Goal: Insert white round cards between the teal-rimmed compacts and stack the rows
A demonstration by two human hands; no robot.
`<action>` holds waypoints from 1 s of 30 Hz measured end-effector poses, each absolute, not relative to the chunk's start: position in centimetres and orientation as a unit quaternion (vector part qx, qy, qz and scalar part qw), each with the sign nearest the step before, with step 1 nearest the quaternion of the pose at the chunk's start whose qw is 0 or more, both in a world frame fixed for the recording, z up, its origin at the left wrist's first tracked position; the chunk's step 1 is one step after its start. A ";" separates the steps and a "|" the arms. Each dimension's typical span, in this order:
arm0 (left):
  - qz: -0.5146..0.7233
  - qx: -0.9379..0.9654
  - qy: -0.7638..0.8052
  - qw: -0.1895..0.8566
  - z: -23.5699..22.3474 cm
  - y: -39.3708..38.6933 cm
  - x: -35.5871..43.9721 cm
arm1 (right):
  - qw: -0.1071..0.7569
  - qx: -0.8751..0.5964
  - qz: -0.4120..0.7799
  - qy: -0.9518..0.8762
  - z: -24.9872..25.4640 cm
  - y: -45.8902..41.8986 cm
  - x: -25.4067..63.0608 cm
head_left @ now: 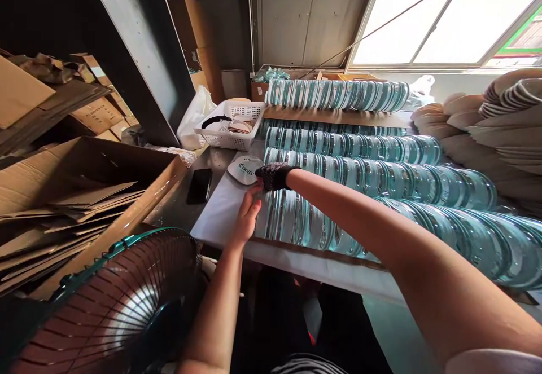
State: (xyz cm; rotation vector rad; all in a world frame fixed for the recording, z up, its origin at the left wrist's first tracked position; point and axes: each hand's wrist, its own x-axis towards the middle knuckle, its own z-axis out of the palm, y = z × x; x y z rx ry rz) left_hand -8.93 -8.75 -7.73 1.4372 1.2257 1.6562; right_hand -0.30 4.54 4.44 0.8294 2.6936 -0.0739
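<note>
A white rounded piece (242, 171) with dark printed lettering lies at the left end of the white-covered table (220, 216). My right hand (275, 175), in a dark dotted glove, is closed at its right edge. My bare left hand (247, 213) reaches up just below, fingers stretched out and thumb apart, the fingertips close to the gloved fingers. Whether they touch the piece is hard to see. Right beside both hands, round teal-tinted glass pieces (330, 165) stand on edge in long rows, partly covered by my right forearm.
A white perforated basket (231, 140) holding light flat pieces sits behind the hands. A phone (199, 186) lies to the left. An open carton (169, 179) with cardboard sheets and a fan (127, 306) stand nearer left. Stacked pale rounded pieces (508, 126) fill the right.
</note>
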 end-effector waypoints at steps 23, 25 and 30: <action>0.547 0.631 0.536 0.126 -5.7 -8.7 -8.2 | -0.070 0.448 0.000 0.891 -0.9 -9.9 8.7; 0.492 0.673 0.547 0.078 -5.0 -9.3 -7.4 | -0.092 0.505 0.055 0.856 2.5 -6.2 9.6; 0.430 0.694 0.576 0.051 -4.7 -10.2 -6.2 | 0.112 0.448 -0.039 0.886 5.3 2.6 7.4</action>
